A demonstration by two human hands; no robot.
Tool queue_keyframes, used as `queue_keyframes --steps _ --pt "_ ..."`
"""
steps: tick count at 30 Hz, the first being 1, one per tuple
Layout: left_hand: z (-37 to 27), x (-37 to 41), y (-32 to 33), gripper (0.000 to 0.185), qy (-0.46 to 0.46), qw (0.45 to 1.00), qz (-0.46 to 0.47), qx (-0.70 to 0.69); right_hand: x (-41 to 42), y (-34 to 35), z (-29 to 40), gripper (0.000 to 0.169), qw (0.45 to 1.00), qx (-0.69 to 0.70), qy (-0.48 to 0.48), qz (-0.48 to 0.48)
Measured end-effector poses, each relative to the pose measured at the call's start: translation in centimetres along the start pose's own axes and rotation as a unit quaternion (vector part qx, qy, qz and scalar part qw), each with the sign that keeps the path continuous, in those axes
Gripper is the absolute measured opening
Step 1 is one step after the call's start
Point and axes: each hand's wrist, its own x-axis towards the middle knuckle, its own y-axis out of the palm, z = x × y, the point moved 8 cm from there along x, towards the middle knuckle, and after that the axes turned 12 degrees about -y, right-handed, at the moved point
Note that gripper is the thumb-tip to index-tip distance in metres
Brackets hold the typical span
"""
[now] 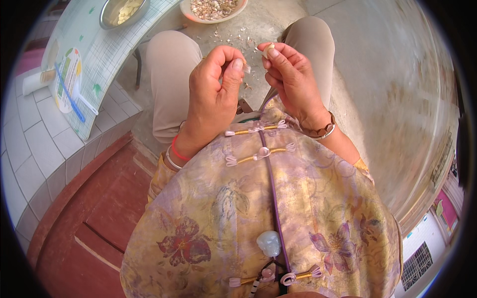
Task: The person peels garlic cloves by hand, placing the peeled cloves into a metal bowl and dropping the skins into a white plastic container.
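Observation:
Between the thumb and index finger of my left hand (214,87) is a thin, pale, papery piece of garlic skin (246,68). My right hand (292,76), a short way to the right, pinches a garlic clove (268,50) between thumb and fingertips. The two hands are apart, above and between my knees. Beyond them, at the top, stands a pale basin (238,11) filled with garlic cloves and skins. A steel bowl (106,16) on the table at the upper left holds pale peeled cloves.
The glass-topped table (115,59) at left carries a hand fan (69,80), a blue toothbrush-like item (70,95) and a white one (88,104). A white roll (35,82) lies near the table's edge. Bits of skin (242,37) are scattered over the concrete floor. A red wooden door (93,216) is at lower left.

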Motion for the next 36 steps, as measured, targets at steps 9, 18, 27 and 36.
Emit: queue_keyframes --steps 9,18,27,36 --pt "-2.1 0.4 1.3 0.010 0.156 0.956 -0.031 0.246 -0.4 1.8 3.6 0.015 0.893 -0.368 -0.226 0.127" --pt "-0.6 0.4 1.7 0.010 0.117 0.950 0.005 0.290 -0.9 3.5 4.5 0.014 0.785 -0.500 -0.292 0.220" --pt "0.1 0.7 0.7 0.015 0.039 0.987 0.000 0.159 -0.6 3.4 4.5 0.015 0.861 -0.415 -0.216 0.198" --pt "-0.6 0.9 0.2 0.018 0.050 0.991 -0.028 0.118 0.3 2.9 1.4 0.021 0.984 -0.141 -0.060 0.095"
